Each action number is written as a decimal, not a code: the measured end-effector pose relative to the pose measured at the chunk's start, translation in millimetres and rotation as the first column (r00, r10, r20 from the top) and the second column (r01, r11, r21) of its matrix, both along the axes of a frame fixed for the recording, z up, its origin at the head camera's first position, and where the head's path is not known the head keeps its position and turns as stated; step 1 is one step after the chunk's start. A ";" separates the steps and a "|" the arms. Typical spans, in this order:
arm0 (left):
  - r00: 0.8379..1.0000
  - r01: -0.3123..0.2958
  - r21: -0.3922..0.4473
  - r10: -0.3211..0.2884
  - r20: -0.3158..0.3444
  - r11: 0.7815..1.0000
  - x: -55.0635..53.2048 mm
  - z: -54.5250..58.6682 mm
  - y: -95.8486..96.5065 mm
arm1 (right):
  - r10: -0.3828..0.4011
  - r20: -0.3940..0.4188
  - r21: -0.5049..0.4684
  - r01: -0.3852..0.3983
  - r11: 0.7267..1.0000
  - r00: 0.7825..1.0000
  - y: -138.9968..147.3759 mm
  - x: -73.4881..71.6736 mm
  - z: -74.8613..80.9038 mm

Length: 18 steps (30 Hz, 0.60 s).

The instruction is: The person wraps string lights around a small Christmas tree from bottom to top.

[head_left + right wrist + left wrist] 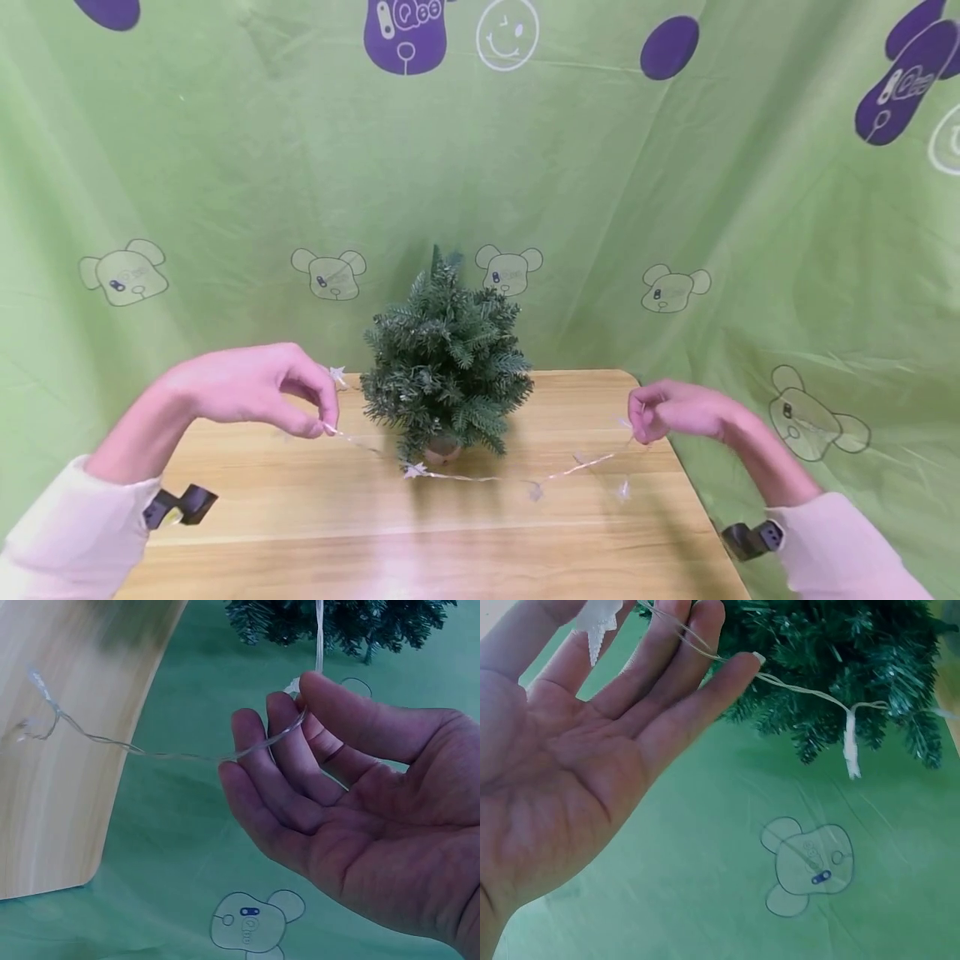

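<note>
Left hand sits at nine o'clock from the small green tree in the head view, thumb and fingertip pinching a thin light string; at three o'clock the right hand pinches the same string between thumb and forefinger, and in the right wrist view a further length trails off toward nine o'clock. Between the hands the strand sags at six o'clock from the tree, on the near side of its base; whether it touches any branch I cannot tell. Judging by this, the work is at an early stage: the string is picked up and spread out, the tree stands upright near the far edge of the table, yet no turn of string shows around the branches in any view, so putting it on the tree looks to be what is left. Counted up, there are two hands, one tree, one table, one string as far as I can make out, two small black devices at the cuffs, and at least four star-shaped pieces on the string, others being too faint to number. Five outlined bear heads show on the green cloth in the head view.
</note>
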<state>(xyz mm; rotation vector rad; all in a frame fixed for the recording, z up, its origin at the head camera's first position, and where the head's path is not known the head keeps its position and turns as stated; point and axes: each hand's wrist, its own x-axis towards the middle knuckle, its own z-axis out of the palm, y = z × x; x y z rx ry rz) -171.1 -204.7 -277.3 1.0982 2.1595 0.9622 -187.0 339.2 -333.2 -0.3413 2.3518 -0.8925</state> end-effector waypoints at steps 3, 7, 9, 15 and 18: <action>0.999 0.018 -0.008 -0.018 -0.041 1.000 -1.5 4.2 2.8 | -0.024 -0.037 -0.001 0.024 1.000 0.999 0.8 2.0 9.2; 0.995 0.052 -0.008 -0.052 -0.087 0.999 -4.0 11.2 7.6 | -0.040 -0.092 0.002 0.041 0.999 0.995 1.6 4.3 26.4; 0.994 0.064 -0.001 -0.064 -0.091 0.998 -5.8 14.1 9.6 | -0.055 -0.110 0.004 0.056 0.998 0.992 2.0 6.0 35.3; 0.995 0.090 0.034 -0.089 -0.046 0.995 -14.1 15.6 12.5 | -0.117 -0.141 -0.023 0.115 0.993 0.983 3.3 14.8 53.6; 0.994 0.110 0.061 -0.108 -0.024 0.992 -18.6 14.0 12.1 | -0.160 -0.154 -0.026 0.158 0.987 0.975 3.5 19.4 59.6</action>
